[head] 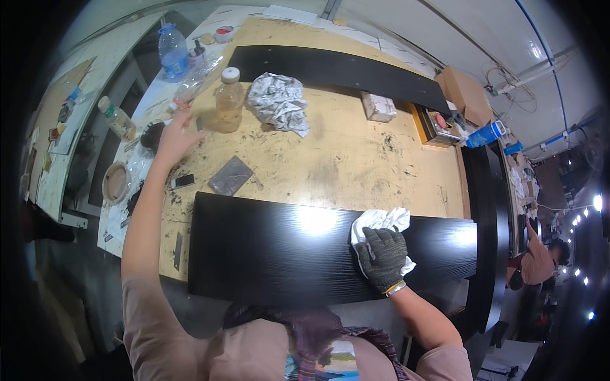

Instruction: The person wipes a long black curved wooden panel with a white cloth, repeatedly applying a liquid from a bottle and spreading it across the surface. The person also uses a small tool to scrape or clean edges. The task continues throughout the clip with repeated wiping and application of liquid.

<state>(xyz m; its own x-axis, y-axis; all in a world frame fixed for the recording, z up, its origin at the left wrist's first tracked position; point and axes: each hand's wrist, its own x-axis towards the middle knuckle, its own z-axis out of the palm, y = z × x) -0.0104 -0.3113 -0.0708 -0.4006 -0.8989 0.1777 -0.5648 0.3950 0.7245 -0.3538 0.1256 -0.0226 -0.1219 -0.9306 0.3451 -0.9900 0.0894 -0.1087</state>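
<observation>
My right hand [381, 255], in a dark knit glove, presses a white cloth [369, 222] onto a glossy black wood-grain panel [267, 252] along the near edge of the workbench. My bare left hand [178, 135] is raised over the bench's left side, fingers spread and holding nothing, near a dark round container [152, 135]. To its right stands a plastic bottle with a white cap [229, 102], beside a crumpled, stained cloth [279, 100]. A grey flat pad [231, 175] and a small black-and-white object [183, 181] lie between my left arm and the panel.
Another black panel [333, 69] spans the bench's far side, near a wrapped block [379, 107]. A large water bottle [172, 52] and a tape roll [116, 182] are at left. Cardboard [464, 95], a blue bottle [486, 134] and stacked dark boards [493, 190] sit right. Another person [538, 262] is farther right.
</observation>
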